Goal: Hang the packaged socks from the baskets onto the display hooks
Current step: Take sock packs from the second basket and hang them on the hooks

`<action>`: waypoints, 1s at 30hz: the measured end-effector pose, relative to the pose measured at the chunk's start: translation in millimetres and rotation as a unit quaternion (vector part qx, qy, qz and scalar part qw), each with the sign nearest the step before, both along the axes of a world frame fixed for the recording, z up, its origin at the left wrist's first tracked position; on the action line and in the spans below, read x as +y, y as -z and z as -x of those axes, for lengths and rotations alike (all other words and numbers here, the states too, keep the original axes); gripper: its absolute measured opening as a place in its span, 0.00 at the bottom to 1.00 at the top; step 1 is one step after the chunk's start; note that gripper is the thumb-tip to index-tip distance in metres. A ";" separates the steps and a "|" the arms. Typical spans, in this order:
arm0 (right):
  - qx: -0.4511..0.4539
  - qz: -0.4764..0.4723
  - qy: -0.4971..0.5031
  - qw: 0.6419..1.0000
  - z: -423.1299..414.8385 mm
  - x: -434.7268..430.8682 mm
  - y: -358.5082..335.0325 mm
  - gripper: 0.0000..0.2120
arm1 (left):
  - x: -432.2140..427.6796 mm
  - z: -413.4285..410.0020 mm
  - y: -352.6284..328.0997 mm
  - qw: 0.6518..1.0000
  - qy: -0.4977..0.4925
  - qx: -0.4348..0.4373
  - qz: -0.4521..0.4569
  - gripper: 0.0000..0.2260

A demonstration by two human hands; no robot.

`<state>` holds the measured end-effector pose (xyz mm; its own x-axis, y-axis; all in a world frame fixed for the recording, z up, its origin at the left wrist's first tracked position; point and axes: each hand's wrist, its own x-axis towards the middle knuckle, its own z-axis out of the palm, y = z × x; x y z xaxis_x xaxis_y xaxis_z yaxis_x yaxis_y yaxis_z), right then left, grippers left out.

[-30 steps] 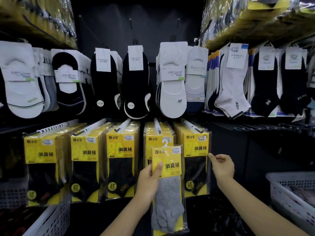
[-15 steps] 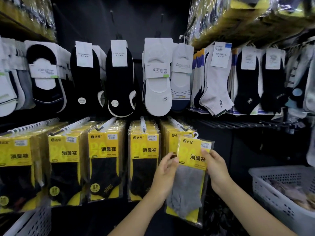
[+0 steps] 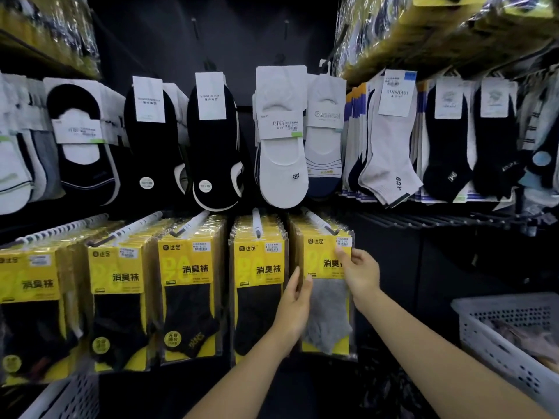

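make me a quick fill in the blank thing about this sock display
1. The packet being held contains a ____ sock.
2. The left hand grips that packet's ____ edge, the right hand the opposite one.
3. The neighbouring packet to its left shows a ____ sock.

Missing words: grey; left; black

The left forearm (image 3: pixel 242 379) and right forearm (image 3: pixel 438 352) are bare to the frame's lower edge; left grip (image 3: pixel 294 303) and right grip (image 3: pixel 361 272) are ungloved.
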<state>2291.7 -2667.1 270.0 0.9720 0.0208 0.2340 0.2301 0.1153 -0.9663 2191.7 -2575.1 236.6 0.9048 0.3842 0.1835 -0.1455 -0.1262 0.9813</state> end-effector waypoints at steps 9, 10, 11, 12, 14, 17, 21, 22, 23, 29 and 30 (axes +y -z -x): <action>0.008 0.027 0.083 0.996 56.2 -10.3 99.3 0.21 | 27.5 64.0 95.2 0.992 -0.016 0.074 -0.105 0.19; 0.008 0.023 0.072 0.997 71.3 -10.9 119.9 0.20 | 34.4 81.8 115.8 0.990 -0.016 0.086 -0.107 0.16; 0.019 0.025 0.055 0.998 88.1 -10.2 143.2 0.19 | 41.7 101.6 137.8 0.989 -0.019 0.105 -0.105 0.12; 0.038 0.035 0.034 0.998 106.3 -8.1 168.2 0.18 | 48.6 122.5 159.6 0.986 -0.023 0.132 -0.099 0.10; 0.093 0.078 -0.021 0.992 144.6 -1.5 218.6 0.16 | 60.8 163.7 202.1 0.978 -0.039 0.192 -0.070 0.09; 0.160 0.170 -0.106 0.967 197.6 5.9 292.3 0.10 | 74.7 220.1 262.1 0.961 -0.082 0.262 -0.021 0.09; 0.336 0.305 -0.285 0.844 243.2 8.4 370.5 0.05 | 90.7 288.0 329.8 0.932 -0.172 0.318 0.019 0.07; 0.382 0.312 -0.303 0.816 248.6 8.6 384.2 0.06 | 93.8 303.5 345.4 0.922 -0.184 0.340 0.023 0.07; 0.401 0.319 -0.299 0.805 250.4 9.6 394.9 0.06 | 96.6 317.4 358.8 0.913 -0.193 0.359 0.032 0.06; 0.314 0.385 -0.210 0.842 245.7 35.2 424.3 0.13 | 112.7 340.6 412.6 0.862 -0.202 0.449 0.119 0.15; 0.299 0.403 -0.208 0.840 246.8 37.6 428.1 0.14 | 115.3 335.8 415.9 0.859 -0.214 0.447 0.126 0.18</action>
